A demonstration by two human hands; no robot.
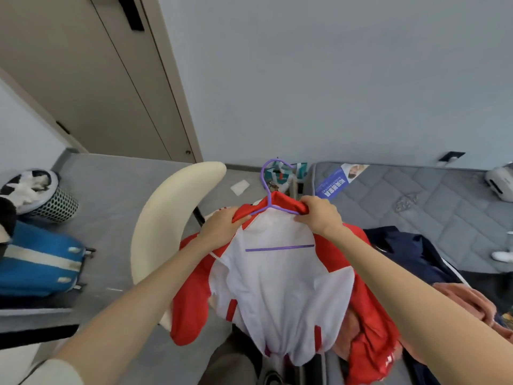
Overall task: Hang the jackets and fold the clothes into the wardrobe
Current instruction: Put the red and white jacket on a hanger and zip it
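Grey wall beyond the hands, beige door up-left, grey floor, cream chair just left, quilted grey mattress to the right

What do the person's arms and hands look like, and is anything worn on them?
The left hand and right hand are bare, with no gloves, rings or watch in sight. Both forearms are uncovered. A pale cream sleeve covers the upper left arm at the bottom edge; no sleeve shows on the right arm.
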